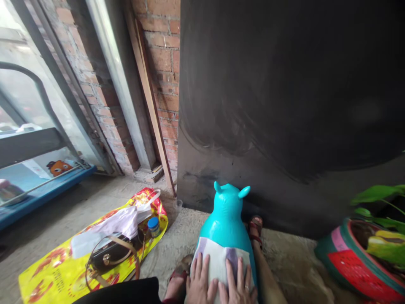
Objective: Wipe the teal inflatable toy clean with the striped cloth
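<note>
A turquoise inflatable animal toy (226,215) with two small ears stands between my legs, its head toward the black board. Over its back lies a pale cloth (215,256) with purple patches. My left hand (200,282) rests flat on the cloth, fingers stretched out. Beside it, my right hand (238,282) also lies flat on the cloth, fingers spread, with a ring on one finger. Neither hand grips anything. The lower part of the toy is hidden by my hands and the bottom of the picture.
A large black board (284,105) fills the wall ahead. On the left floor, a yellow plastic sheet (47,276) bears a black handbag (109,255), a light cloth (122,221) and a blue-lidded jar (153,227). A potted plant (337,249) stands right, a blue cart (63,183) left.
</note>
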`<state>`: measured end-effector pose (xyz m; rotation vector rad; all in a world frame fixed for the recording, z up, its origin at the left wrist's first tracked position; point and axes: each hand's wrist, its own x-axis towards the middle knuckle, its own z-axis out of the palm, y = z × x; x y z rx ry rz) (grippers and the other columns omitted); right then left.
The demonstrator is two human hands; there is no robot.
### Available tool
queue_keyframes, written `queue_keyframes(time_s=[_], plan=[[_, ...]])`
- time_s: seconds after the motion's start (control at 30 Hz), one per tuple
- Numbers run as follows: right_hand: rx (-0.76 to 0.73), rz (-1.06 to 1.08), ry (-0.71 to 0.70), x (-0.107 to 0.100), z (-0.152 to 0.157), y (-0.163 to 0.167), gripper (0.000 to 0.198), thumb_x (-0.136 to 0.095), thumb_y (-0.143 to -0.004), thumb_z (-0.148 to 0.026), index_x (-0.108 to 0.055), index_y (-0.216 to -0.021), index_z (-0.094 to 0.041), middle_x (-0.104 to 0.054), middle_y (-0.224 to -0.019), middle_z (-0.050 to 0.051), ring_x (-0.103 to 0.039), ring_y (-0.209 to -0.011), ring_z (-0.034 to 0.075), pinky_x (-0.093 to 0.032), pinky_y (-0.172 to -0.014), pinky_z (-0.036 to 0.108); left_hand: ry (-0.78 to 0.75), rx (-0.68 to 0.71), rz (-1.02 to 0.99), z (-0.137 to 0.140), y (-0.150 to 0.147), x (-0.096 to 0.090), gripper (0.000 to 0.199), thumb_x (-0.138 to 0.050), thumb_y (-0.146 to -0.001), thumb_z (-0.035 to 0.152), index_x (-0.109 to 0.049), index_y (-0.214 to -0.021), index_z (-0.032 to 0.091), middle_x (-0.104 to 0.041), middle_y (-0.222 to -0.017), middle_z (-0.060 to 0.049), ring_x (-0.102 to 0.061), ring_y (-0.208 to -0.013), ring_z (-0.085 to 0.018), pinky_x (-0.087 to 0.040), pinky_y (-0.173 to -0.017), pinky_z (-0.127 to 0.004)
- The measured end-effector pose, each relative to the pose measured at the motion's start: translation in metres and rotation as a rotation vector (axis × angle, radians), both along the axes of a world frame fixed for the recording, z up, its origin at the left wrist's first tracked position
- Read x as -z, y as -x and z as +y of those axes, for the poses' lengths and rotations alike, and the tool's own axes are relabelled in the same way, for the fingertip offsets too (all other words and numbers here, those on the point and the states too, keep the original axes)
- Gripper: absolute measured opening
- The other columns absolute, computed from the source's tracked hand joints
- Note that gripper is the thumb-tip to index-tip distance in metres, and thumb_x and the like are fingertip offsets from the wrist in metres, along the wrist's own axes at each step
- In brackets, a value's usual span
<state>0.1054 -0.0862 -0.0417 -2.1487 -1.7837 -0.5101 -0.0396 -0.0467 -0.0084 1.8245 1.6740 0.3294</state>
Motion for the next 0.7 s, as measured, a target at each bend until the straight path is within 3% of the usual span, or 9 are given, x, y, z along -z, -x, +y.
queue_keyframes(time_s=[0.1,0.23,0.4,0.53,0.7], plan=[[-0.029,0.1,0.084,-0.02,0.027,-0.004,0.049,-0.041,-0.087,-0.049,-0.05,-0.134,-0.036,-0.038,-0.147,0.013,-0.037,-0.128,0.049,-0.044,-0.077,0.069,0.023,-0.025,-0.038,0.022,-0.005,-0.008,0.069,-0.039,-0.086,0.051,-0.028,-0.146,0.02,-0.013,-0.158,-0.006,-0.012,-0.147,-0.027,-0.023,-0.116,-0.051],[-0.031,0.159,0.186,-0.044,0.07,-0.007,0.051,-0.035,-0.092,-0.045,-0.038,-0.142,-0.035,-0.018,-0.156,0.011,-0.016,-0.14,0.044,-0.036,-0.091,0.07,0.042,-0.01,-0.089,0.064,-0.015,-0.018,0.071,-0.034,-0.088,0.05,-0.019,-0.149,0.016,-0.007,-0.16,-0.006,-0.003,-0.148,-0.023,-0.017,-0.119,-0.044],[0.038,0.16,0.268,-0.056,0.104,-0.007,0.052,-0.035,-0.093,-0.044,-0.032,-0.144,-0.033,-0.008,-0.158,0.013,-0.007,-0.142,0.043,-0.027,-0.099,0.07,0.05,0.009,-0.139,0.108,-0.025,-0.021,0.072,-0.036,-0.088,0.047,-0.016,-0.15,0.017,-0.007,-0.161,-0.005,-0.004,-0.148,-0.022,-0.012,-0.121,-0.041],[0.073,0.133,0.324,-0.059,0.103,-0.004,0.052,-0.037,-0.093,-0.043,-0.03,-0.145,-0.035,-0.012,-0.158,0.012,-0.01,-0.142,0.041,-0.028,-0.101,0.067,0.058,-0.012,-0.134,0.104,-0.027,-0.024,0.07,-0.034,-0.088,0.047,-0.017,-0.15,0.017,-0.009,-0.161,-0.004,-0.004,-0.147,-0.022,-0.011,-0.121,-0.041],[0.1,0.032,0.281,-0.041,0.065,0.01,0.053,-0.042,-0.09,-0.049,-0.041,-0.14,-0.032,-0.026,-0.153,0.013,-0.021,-0.139,0.043,-0.032,-0.095,0.069,0.118,-0.047,-0.089,0.06,-0.014,-0.024,0.068,-0.033,-0.088,0.046,-0.02,-0.149,0.019,-0.01,-0.16,-0.002,-0.007,-0.147,-0.021,-0.014,-0.12,-0.038]])
